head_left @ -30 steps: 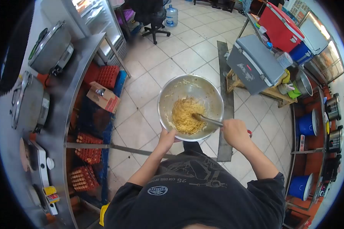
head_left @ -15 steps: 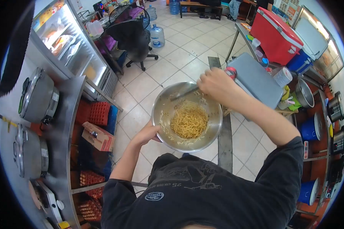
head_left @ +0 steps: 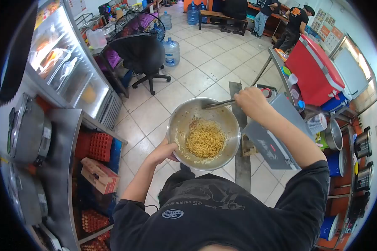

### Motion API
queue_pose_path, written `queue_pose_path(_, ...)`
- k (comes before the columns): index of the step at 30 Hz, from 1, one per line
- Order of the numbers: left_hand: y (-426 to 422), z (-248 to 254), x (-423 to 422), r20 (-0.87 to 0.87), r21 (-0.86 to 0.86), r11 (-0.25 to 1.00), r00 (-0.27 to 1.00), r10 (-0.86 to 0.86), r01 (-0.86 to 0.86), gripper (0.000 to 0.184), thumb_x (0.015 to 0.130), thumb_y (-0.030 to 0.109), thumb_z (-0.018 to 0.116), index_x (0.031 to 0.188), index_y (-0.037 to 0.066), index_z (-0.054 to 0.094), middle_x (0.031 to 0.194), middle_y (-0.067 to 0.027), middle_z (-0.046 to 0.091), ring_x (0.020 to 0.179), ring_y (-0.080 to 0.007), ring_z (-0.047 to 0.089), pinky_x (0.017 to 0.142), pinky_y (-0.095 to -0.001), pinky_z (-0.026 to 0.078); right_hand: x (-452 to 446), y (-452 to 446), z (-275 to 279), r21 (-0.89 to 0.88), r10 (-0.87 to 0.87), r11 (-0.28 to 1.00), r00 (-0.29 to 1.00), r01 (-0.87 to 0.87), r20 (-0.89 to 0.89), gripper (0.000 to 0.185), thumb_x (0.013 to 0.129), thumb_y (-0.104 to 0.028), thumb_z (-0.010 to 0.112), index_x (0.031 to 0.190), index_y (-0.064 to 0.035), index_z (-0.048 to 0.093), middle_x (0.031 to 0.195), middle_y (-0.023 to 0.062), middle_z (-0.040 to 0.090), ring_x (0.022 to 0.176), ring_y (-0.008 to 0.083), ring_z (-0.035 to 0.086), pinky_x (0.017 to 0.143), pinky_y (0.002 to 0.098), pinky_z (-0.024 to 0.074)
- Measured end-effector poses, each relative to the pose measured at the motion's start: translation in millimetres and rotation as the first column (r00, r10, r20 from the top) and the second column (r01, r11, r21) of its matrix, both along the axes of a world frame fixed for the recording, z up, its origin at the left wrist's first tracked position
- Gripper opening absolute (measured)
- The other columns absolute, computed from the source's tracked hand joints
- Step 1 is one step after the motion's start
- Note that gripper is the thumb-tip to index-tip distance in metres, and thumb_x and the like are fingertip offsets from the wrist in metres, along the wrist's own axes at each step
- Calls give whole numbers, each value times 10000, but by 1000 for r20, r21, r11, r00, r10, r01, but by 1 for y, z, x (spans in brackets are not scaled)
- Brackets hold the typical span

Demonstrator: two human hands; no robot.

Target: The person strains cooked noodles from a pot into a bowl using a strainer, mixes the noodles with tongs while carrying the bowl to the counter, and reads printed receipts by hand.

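Observation:
A wide metal bowl [head_left: 232, 151] is held up in front of my torso. Yellow noodles [head_left: 205, 139] lie heaped in its middle, with some shreds stuck to the inner wall. My left hand [head_left: 162, 153] grips the bowl's left rim, thumb over the edge. Metal tongs [head_left: 218, 104] are in my closed right hand [head_left: 251, 101], above the bowl's upper right rim. The tongs' tips are over the far inside of the bowl, apart from the noodles, and their red-trimmed end sticks out past my hand.
On the left stand a steel counter [head_left: 67, 125] and a lit fridge [head_left: 67, 62]. An office chair [head_left: 142, 54] and water jugs [head_left: 171, 52] are ahead. Grey [head_left: 264, 146] and red [head_left: 314, 71] coolers stand right. Several people [head_left: 295, 25] are at the back.
The tongs rose from the noodles to the far side of the bowl, with my right hand moving up and outward. The view has tilted up, showing more of the room's far end.

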State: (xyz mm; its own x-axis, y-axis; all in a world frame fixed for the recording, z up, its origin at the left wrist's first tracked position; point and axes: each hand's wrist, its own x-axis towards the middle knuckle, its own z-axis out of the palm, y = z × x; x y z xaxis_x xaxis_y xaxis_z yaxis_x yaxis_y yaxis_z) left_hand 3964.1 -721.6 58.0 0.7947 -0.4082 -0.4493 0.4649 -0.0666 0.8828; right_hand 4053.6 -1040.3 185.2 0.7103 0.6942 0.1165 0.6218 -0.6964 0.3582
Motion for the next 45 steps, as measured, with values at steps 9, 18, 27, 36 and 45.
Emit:
queue_pose_path(9, -25, -37, 133, 20, 11, 968, 968, 250, -250, 855, 748, 76, 436, 1419, 109, -92, 1029, -272, 558, 668, -282, 648, 541, -348, 563, 26, 2, -87, -158, -544, 746, 456, 647, -704, 240, 787, -231, 622, 823, 5, 652, 822, 207, 642, 812, 358, 632, 735, 427, 501)
queue_pose_path(18, -81, -141, 208, 112, 220, 958, 981, 160, -181, 886, 777, 192, 432, 1384, 30, -193, 891, -306, 606, 745, -400, 633, 674, -407, 528, 105, 46, -181, -321, 454, 48, -307, 946, -836, 259, 935, -231, 470, 962, 13, 553, 613, 24, 487, 465, 108, 448, 409, 225, 374)
queue_pose_path(27, -105, -89, 357, -40, -57, 989, 991, 131, -133, 734, 766, 51, 411, 1386, 90, 20, 1224, -235, 425, 897, -314, 617, 643, -382, 565, 217, -43, -90, 480, -383, 491, 675, 727, -631, 289, 818, -221, 617, 1017, -16, 576, 737, 133, 576, 649, 310, 578, 602, 379, 460)
queue_pose_path(36, -147, -55, 504, 3, -54, 981, 982, 187, -186, 655, 736, 29, 432, 1345, 39, 191, 1111, -176, 477, 863, -240, 606, 626, -331, 568, 340, -88, -92, 304, -599, 627, 693, 718, -400, 380, 761, -180, 643, 1102, -27, 571, 790, 134, 581, 731, 292, 606, 624, 390, 479)
queue_pose_path(45, -152, -45, 647, -56, -13, 999, 997, 43, -44, 608, 691, 64, 472, 1272, -16, 311, 974, -152, 542, 731, -235, 635, 567, -338, 576, 550, -142, -100, 251, -349, 882, 910, 400, -221, 102, 721, -56, 543, 807, -42, 598, 741, 112, 601, 730, 274, 621, 631, 382, 494)
